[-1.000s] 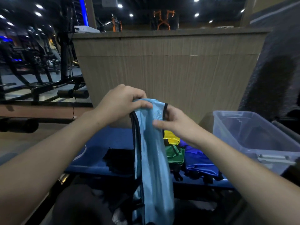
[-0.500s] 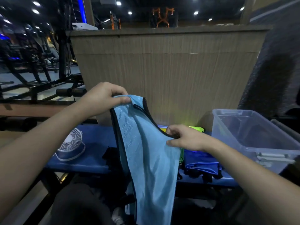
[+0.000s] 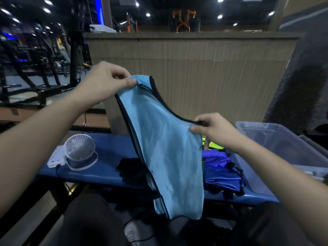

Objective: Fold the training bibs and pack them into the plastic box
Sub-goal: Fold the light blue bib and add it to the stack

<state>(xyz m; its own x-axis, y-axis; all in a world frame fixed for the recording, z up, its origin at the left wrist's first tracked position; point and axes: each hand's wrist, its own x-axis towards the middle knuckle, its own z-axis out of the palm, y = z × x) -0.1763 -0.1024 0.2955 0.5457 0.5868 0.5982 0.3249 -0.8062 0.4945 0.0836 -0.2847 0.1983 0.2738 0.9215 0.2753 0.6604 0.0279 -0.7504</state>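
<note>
A light blue training bib point(image 3: 168, 157) with black trim hangs in the air over the blue bench point(image 3: 110, 157). My left hand point(image 3: 104, 80) pinches its upper left shoulder, raised high. My right hand point(image 3: 211, 128) pinches the other shoulder, lower and to the right. Behind the hanging bib lie a dark blue bib point(image 3: 221, 171), a neon yellow bib point(image 3: 214, 145) and a black bib point(image 3: 129, 167) on the bench. The clear plastic box point(image 3: 276, 139) stands at the right end, partly hidden by my right forearm.
A small white fan point(image 3: 79, 150) with a white power block point(image 3: 55, 159) sits on the bench's left part. A tall beige counter wall point(image 3: 195, 68) rises behind the bench. Gym machines point(image 3: 35, 59) stand at the far left. My dark-trousered legs fill the bottom.
My hands have drawn apart, spreading the bib from a narrow strip into a wide sheet. The left hand stayed high and went left; the right hand dropped and moved right.
</note>
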